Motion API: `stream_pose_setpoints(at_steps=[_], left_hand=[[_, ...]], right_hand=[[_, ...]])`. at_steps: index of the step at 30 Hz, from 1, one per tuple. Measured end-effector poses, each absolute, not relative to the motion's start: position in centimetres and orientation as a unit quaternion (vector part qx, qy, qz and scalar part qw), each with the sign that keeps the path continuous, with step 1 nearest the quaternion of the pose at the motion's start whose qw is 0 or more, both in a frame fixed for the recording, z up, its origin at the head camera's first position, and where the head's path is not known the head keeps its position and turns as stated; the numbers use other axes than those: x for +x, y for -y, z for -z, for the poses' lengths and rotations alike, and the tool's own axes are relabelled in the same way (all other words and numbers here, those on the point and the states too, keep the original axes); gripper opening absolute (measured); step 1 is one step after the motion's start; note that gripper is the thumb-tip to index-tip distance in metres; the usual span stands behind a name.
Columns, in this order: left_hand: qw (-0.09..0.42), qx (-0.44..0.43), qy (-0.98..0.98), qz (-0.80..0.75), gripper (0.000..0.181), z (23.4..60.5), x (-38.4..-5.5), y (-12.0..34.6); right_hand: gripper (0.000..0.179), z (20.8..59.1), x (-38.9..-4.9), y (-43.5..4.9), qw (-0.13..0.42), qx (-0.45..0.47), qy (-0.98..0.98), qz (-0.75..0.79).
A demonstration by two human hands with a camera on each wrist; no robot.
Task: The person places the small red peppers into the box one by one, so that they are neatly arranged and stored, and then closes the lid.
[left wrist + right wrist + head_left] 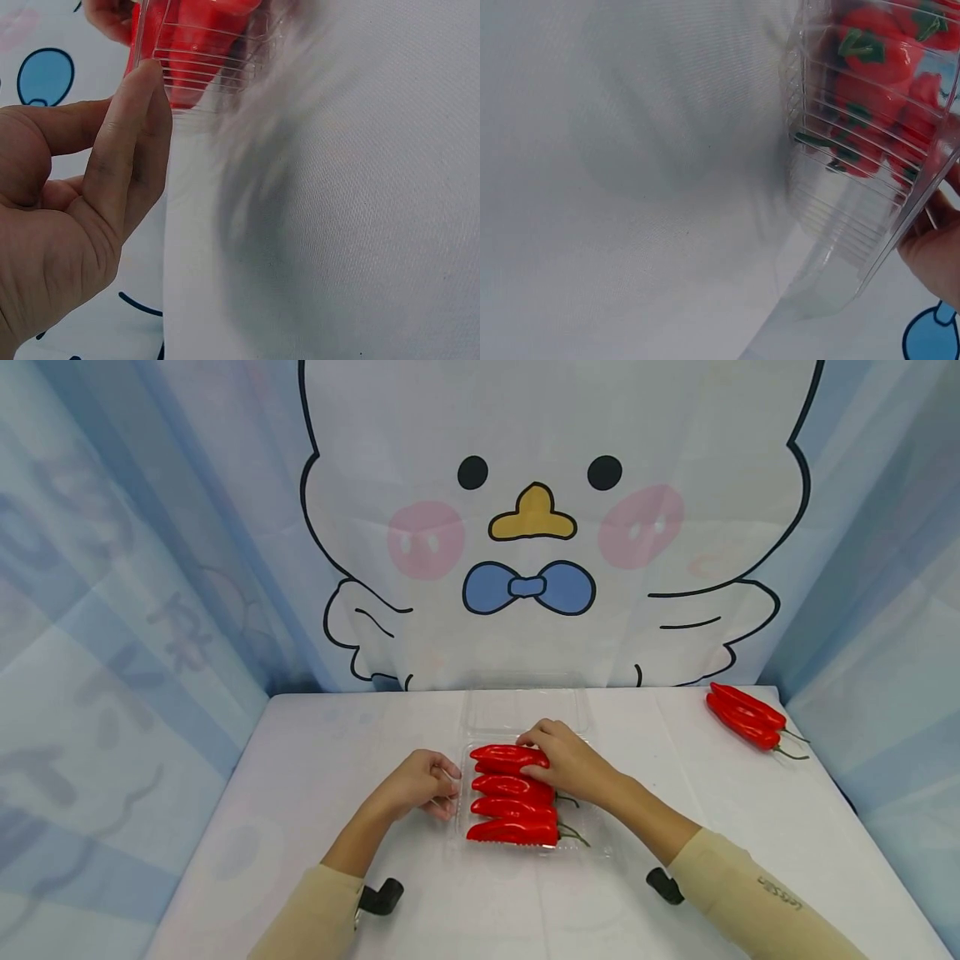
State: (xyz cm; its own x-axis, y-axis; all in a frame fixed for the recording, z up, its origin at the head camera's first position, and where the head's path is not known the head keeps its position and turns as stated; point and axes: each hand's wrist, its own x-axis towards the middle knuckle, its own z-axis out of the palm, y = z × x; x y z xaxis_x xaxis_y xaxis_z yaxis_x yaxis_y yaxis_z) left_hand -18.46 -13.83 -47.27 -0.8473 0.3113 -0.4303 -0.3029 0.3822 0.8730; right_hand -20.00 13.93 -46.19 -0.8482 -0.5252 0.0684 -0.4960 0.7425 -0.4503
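Note:
A clear plastic clamshell box (467, 852) lies on the table with its lid (525, 712) folded back. Several red chili peppers (513, 831) fill it in stacked rows, green stems pointing right. At the far end of the row, my right hand (566, 760) grips a red chili pepper (495, 753) between thumb and fingers. My left hand (423, 783) is at the box's left side, its fingertips right at the rim in the left wrist view. Through the ribbed wall of the box (840, 244), stem ends show in the right wrist view.
Two more red chili peppers (742, 718) lie side by side at the table's back right corner. The white table (337, 727) meets a cartoon-printed curtain (525, 643) behind it, with blue curtains at both sides.

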Motion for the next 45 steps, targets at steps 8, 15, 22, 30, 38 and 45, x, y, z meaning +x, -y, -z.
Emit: stream_pose_setpoints(at_steps=[8,15,22,30,38,45], left_hand=[[0.276,0.001,-0.783,-0.557,0.015,47.3,-18.4,13.7],[0.275,0.005,-0.779,-0.563,0.016,47.5,-18.2,13.7],[0.269,0.003,-0.783,-0.561,0.015,47.5,-18.1,13.7],[0.269,-0.001,-0.786,-0.556,0.015,47.5,-18.1,13.8],[0.273,0.000,-0.784,-0.558,0.015,47.4,-18.3,13.7],[0.269,0.000,-0.786,-0.557,0.016,47.4,-18.2,13.7]], right_hand=[[0.038,46.4,-19.9,-14.1,0.031,-0.278,-0.930,0.237],[0.043,46.1,-19.8,-14.5,0.038,-0.276,-0.931,0.237],[0.045,45.5,-19.8,-15.3,0.038,-0.271,-0.928,0.254],[0.047,45.5,-19.6,-17.3,0.006,-0.253,-0.931,0.261],[0.046,45.2,-19.2,-20.0,-0.018,-0.214,-0.934,0.286],[0.045,45.2,-18.9,-22.9,-0.031,-0.186,-0.940,0.285]])
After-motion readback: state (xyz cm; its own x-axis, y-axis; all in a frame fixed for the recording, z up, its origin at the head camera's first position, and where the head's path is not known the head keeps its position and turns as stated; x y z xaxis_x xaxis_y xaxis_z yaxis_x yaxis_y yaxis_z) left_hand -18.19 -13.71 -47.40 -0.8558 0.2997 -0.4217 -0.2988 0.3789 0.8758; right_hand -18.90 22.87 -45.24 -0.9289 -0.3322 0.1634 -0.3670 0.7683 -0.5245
